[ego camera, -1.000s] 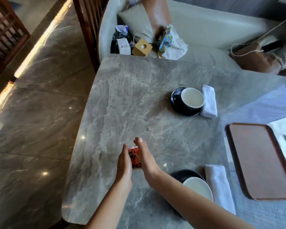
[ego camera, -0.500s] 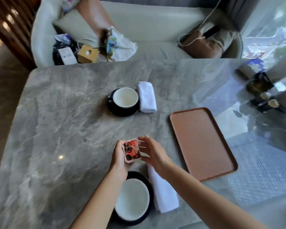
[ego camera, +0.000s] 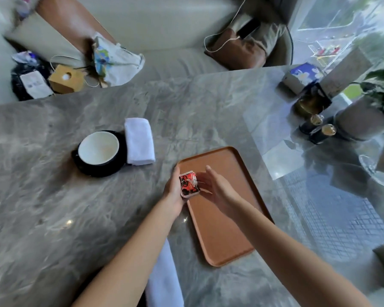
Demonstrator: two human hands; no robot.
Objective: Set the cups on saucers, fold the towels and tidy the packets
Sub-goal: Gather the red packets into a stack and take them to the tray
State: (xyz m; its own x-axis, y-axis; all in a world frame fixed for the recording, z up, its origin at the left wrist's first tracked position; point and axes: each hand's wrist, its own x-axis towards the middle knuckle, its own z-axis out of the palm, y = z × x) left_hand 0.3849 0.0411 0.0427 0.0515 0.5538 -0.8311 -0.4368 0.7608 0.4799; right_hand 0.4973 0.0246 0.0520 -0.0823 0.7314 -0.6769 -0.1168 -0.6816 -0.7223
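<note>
I hold a small stack of red-and-black printed packets between both hands, over the left rim of the flat brown rectangular tray, near its far left corner. Whether the stack rests on the tray or hangs just above it, I cannot tell.

My left hand grips the stack's left side, thumb standing up along its far edge. My right hand meets it from the other side with the fingers fairly straight and pressed flat against the right edge of the packets, the thumb lifted above them — so the stack is squeezed between the two palms, its printed face turned up.

The tray lies on the grey veined marble table, set at a slant.

Far to the left, a cup with a white inside and a black outside sits on a black saucer. A folded white towel lies just beside them on the right, touching the saucer's rim.

A second white towel shows at the near edge between my forearms, partly hidden under the left one.
</note>
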